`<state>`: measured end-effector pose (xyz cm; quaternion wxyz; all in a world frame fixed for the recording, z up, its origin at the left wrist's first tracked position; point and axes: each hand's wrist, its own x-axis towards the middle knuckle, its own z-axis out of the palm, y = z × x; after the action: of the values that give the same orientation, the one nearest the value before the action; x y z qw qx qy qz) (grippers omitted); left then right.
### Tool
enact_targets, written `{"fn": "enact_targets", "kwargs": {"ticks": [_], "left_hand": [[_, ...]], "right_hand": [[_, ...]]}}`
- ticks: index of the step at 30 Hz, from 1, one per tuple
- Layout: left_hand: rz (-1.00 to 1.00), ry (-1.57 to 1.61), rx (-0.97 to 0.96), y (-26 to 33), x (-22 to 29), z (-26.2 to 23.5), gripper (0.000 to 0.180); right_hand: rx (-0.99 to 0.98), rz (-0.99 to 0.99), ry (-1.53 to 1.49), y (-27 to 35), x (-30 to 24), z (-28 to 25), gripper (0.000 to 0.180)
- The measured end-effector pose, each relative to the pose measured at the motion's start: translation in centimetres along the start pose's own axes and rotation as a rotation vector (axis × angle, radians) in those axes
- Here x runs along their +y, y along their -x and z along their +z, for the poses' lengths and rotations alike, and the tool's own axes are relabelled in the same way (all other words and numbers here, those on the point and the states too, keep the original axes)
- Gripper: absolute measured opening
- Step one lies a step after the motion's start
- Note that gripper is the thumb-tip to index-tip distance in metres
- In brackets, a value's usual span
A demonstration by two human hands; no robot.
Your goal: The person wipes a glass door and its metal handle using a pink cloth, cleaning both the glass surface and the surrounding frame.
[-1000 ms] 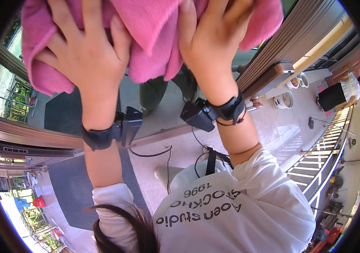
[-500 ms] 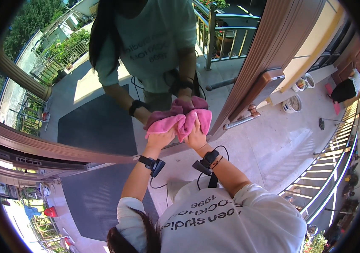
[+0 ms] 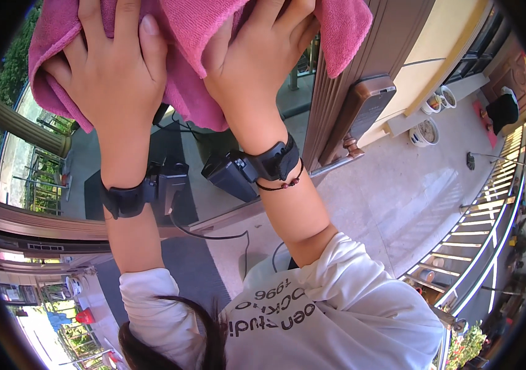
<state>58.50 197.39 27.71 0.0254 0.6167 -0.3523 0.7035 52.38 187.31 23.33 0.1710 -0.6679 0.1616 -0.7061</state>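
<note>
A pink cloth [image 3: 183,74] is bunched at the top of the view, over a dark reflective glass pane [image 3: 84,176] in a brown frame. My left hand [image 3: 106,80] presses on the cloth's left part, fingers spread over its folds and thumb pointing up. Over the cloth's right part, my right hand [image 3: 257,71] has its fingers bent into the fabric, and a corner hangs down beside it. The upper edge cuts off the fingertips and part of the cloth. Both wrists wear black straps with small black boxes, and a thin cable runs down from the left one.
Right of the glass stands the brown door frame with a lock and handle [image 3: 368,105]. White buckets [image 3: 424,132] sit by the wall. A metal railing [image 3: 472,228] curves along the right, and a person [image 3: 502,114] is far right. A dark mat [image 3: 195,277] lies on the floor.
Both hands and the pink cloth have moved up the glass, and also closer to the camera. The cloth is more spread out now.
</note>
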Motion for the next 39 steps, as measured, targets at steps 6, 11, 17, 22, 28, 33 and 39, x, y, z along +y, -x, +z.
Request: {"fn": "enact_targets", "kwargs": {"ticks": [6, 11, 17, 22, 28, 33, 39], "left_hand": [[0.013, 0.072, -0.288, 5.6, 5.2, -0.9, 0.037], [0.139, 0.567, -0.498, 15.0, 8.7, -1.9, 0.036], [-0.029, 1.03, -0.866, 25.5, 13.0, -3.4, 0.035], [0.112, 0.933, -1.296, 32.6, 14.5, -5.7, 0.042], [-0.013, 0.754, -0.78, 27.7, 11.6, -4.9, 0.042], [-0.101, 0.34, -0.328, 13.2, 4.8, -3.0, 0.038], [-0.152, 0.054, -0.178, -2.2, -6.1, -3.8, 0.046]], "right_hand": [[-0.004, 0.198, 0.063, 6.9, 4.6, -0.1, 0.073], [-0.307, 0.296, 0.017, 21.0, 9.9, -0.5, 0.051], [-0.482, 0.726, -0.075, 35.2, 13.7, -3.2, 0.033], [-0.586, 0.672, 0.087, 39.0, 14.7, -6.2, 0.027], [-0.481, 0.563, -0.109, 31.3, 11.3, -3.8, 0.042], [-0.172, 0.189, -0.113, 10.5, 3.3, -1.3, 0.073], [-0.151, -0.52, 0.087, -8.3, -3.5, 2.1, 0.048]]}}
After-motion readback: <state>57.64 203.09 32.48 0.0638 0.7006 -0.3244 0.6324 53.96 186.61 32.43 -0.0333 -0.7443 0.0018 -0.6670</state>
